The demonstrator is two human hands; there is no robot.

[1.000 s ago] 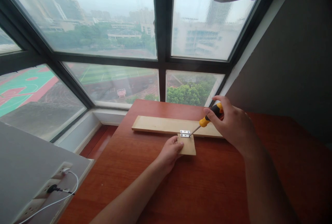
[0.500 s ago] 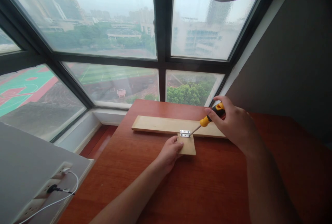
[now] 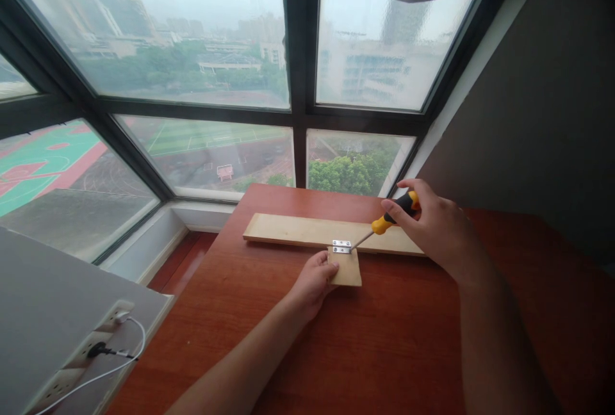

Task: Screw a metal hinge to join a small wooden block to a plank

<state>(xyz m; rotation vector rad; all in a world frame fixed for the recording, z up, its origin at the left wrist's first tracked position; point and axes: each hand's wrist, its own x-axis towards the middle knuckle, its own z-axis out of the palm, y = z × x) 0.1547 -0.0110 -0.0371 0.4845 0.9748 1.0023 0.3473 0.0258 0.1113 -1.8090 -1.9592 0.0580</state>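
Observation:
My left hand (image 3: 316, 280) grips a small square wooden board (image 3: 348, 271) by its left side, thumb on top. A silver metal hinge (image 3: 341, 246) spans from this small board to a long pale wooden plank (image 3: 288, 228) lying behind it. My right hand (image 3: 435, 226) is closed around the yellow and black handle of a screwdriver (image 3: 379, 225). The screwdriver slants down to the left, its tip at the hinge's right end on the small board. Whatever screw sits under the tip is too small to make out.
A reddish-brown wooden table (image 3: 384, 338) carries the boards. Windows with dark frames (image 3: 298, 82) rise behind it. On the left, a low wall holds power sockets (image 3: 91, 348) with a black plug and a white cable (image 3: 143, 338).
The screwdriver handle has turned slightly in my right hand, and the fingers have shifted a little. My left hand and the boards have stayed almost in place.

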